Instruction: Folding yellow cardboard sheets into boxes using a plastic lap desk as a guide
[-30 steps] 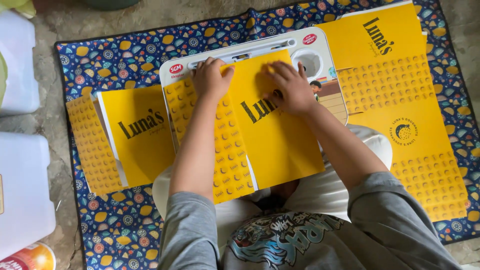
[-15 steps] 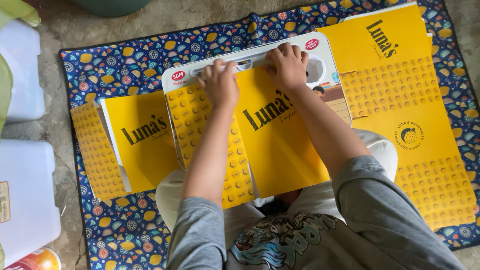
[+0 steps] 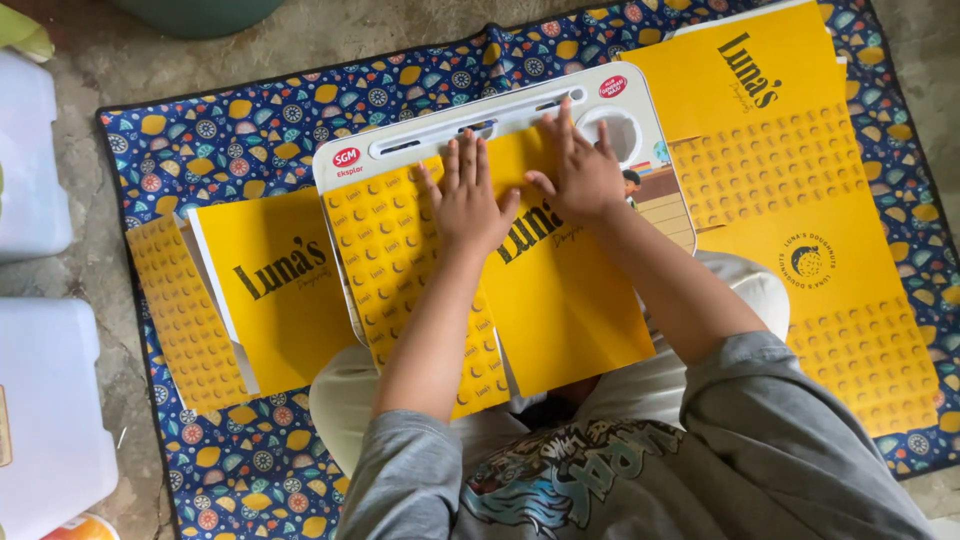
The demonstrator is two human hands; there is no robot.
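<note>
Yellow box sheet (image 3: 560, 300) flat on white lap table (image 3: 350, 160). Left hand (image 3: 468, 200) and right hand (image 3: 580, 175) pressed on upper part, fingers (image 3: 462, 155) spread flat, gripping nothing.

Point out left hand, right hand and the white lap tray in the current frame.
left hand (image 3: 468, 205), head view, on the back of the hand.
right hand (image 3: 580, 175), head view, on the back of the hand.
white lap tray (image 3: 420, 135), head view, on its bare top rim above the yellow sheet.
</note>
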